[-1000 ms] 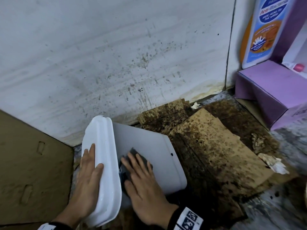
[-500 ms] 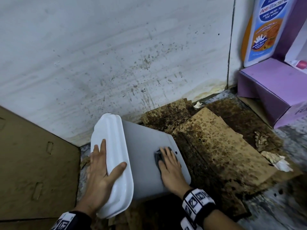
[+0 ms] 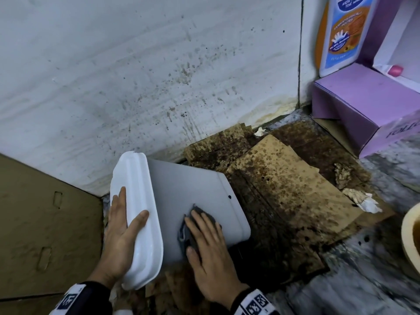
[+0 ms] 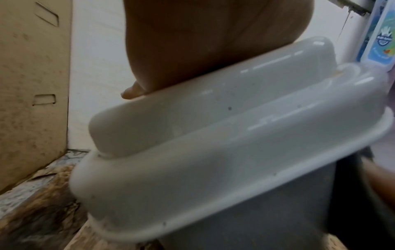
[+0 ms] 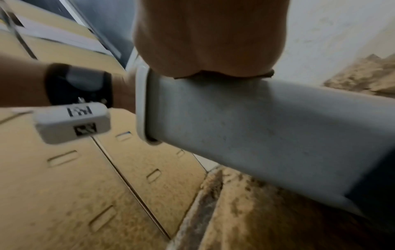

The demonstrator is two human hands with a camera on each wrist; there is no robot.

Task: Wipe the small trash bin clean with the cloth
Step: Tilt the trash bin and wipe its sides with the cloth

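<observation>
The small grey trash bin [image 3: 193, 189] lies tipped on its side on the floor, its white lid [image 3: 136, 212] facing left. My left hand [image 3: 122, 226] lies flat against the lid with straight fingers, thumb over the lid's edge. My right hand [image 3: 206, 242] presses a dark grey cloth [image 3: 197, 212] flat onto the bin's upper side near the lid. In the left wrist view the lid [image 4: 213, 135] fills the frame under my palm. In the right wrist view the bin's grey side [image 5: 267, 135] runs right, my palm on top of it.
Stained, mouldy cardboard [image 3: 284, 189] covers the floor under and right of the bin. A spattered white wall [image 3: 159, 76] stands behind. A brown cardboard box [image 3: 45, 223] is at left, a purple box [image 3: 363, 105] and a bottle [image 3: 341, 35] at right. Crumpled tissue [image 3: 363, 201] lies nearby.
My right hand slid the cloth from the bin's far end back toward the lid. My left hand stays on the lid.
</observation>
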